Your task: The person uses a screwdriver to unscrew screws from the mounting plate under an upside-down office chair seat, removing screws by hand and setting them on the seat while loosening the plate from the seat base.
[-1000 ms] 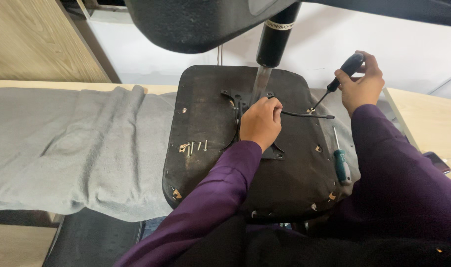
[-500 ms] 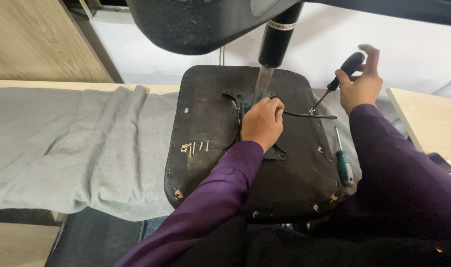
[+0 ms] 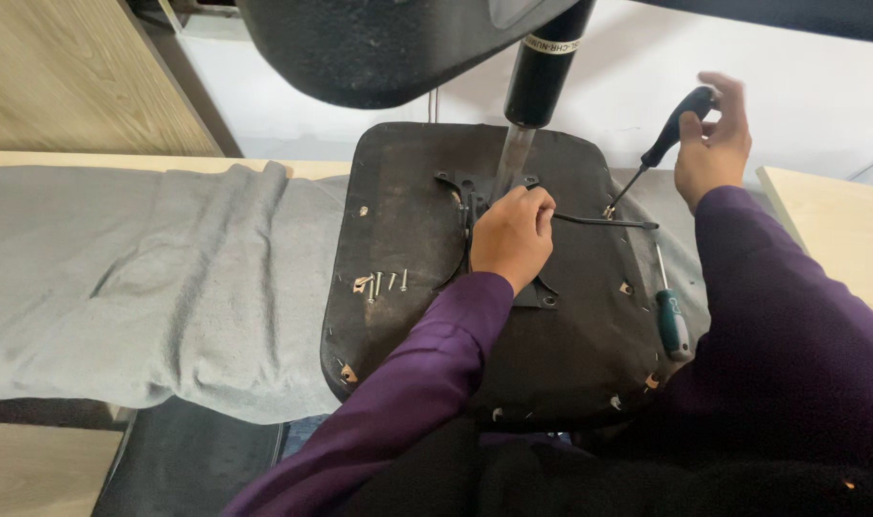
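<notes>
A black-handled screwdriver (image 3: pixel 668 144) is clasped in the right hand (image 3: pixel 712 144), its tip at the far right edge of the upturned black seat base (image 3: pixel 408 258). The left hand (image 3: pixel 511 236) clenches the central metal post (image 3: pixel 513 161); loose screws (image 3: pixel 379 282) lie leftward, a green screwdriver (image 3: pixel 671 321) rightward

Black seat underside (image 3: pixel 408 287), grey cloth (image 3: pixel 149 287), purple sleeves (image 3: pixel 427 383) — screwdriver handle (image 3: pixel 673 325) seemingly green.
</notes>
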